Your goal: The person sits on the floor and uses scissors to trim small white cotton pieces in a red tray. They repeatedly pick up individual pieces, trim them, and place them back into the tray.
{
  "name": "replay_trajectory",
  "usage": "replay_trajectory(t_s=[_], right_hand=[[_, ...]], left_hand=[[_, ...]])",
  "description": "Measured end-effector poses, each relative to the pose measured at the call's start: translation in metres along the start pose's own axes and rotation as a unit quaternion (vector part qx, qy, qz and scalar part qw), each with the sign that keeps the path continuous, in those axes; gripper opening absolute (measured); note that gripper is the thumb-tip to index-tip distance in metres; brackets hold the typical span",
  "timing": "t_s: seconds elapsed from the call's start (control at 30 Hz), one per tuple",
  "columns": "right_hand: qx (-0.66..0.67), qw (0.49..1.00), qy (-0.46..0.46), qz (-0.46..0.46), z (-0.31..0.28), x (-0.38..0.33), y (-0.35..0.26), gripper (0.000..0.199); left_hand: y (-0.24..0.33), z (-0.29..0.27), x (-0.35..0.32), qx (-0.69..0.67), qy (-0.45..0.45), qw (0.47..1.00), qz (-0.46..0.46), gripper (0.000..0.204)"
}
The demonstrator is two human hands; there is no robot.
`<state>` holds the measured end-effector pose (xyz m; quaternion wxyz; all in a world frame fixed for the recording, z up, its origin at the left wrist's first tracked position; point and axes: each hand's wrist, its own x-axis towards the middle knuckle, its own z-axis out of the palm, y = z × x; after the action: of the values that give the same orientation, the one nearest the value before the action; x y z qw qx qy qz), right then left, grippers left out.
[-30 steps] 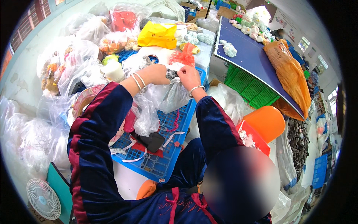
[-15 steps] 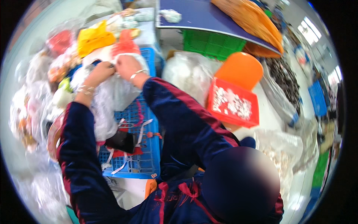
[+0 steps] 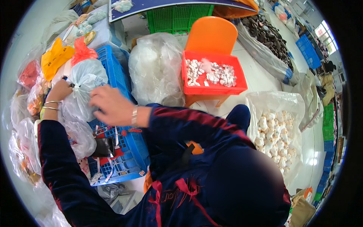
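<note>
Head view: a blue crate (image 3: 120, 81) lies flat as the landmark. Right of it stands a big clear sack (image 3: 157, 68), then an orange tray (image 3: 213, 73) of pale pieces. On the crate's left edge rests a white plastic bag (image 3: 85, 87). The left hand (image 3: 59, 90) pinches its top, fingers closed; the right hand (image 3: 109, 106) presses its side, fingers loosely spread.

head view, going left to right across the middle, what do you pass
left hand → clear plastic bag → right hand → blue crate → big translucent bag → red tray of small white pieces → open bag of white pieces
</note>
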<state>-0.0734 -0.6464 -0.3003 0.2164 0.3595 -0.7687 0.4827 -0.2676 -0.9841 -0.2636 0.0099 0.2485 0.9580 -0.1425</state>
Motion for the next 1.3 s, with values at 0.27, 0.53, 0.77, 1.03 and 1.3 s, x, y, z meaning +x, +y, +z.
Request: replay_trajectory(t_s=[0.27,0.53,0.77,1.03,1.3], right_hand=[[-0.208,0.938,0.094,0.259,-0.258,-0.183,0.12,0.028],[-0.255,0.814,0.211,0.477,-0.389,-0.325,0.069,0.033],[-0.267,0.741,0.285,0.547,-0.394,-0.48,0.071,0.034],[-0.252,0.708,0.386,0.534,-0.41,-0.482,0.05,0.034],[-0.189,0.707,0.443,0.517,-0.413,-0.486,0.031,0.034]], left_hand=[[0.019,-0.108,0.032,-0.136,0.103,0.983,-0.07,0.03],[0.183,-0.171,0.154,-0.196,-0.027,0.976,0.095,0.039],[0.41,-0.21,0.17,-0.152,-0.117,0.968,0.16,0.044],[0.551,-0.238,0.155,-0.085,-0.135,0.956,0.247,0.044],[0.595,-0.256,0.125,-0.062,-0.149,0.953,0.258,0.044]])
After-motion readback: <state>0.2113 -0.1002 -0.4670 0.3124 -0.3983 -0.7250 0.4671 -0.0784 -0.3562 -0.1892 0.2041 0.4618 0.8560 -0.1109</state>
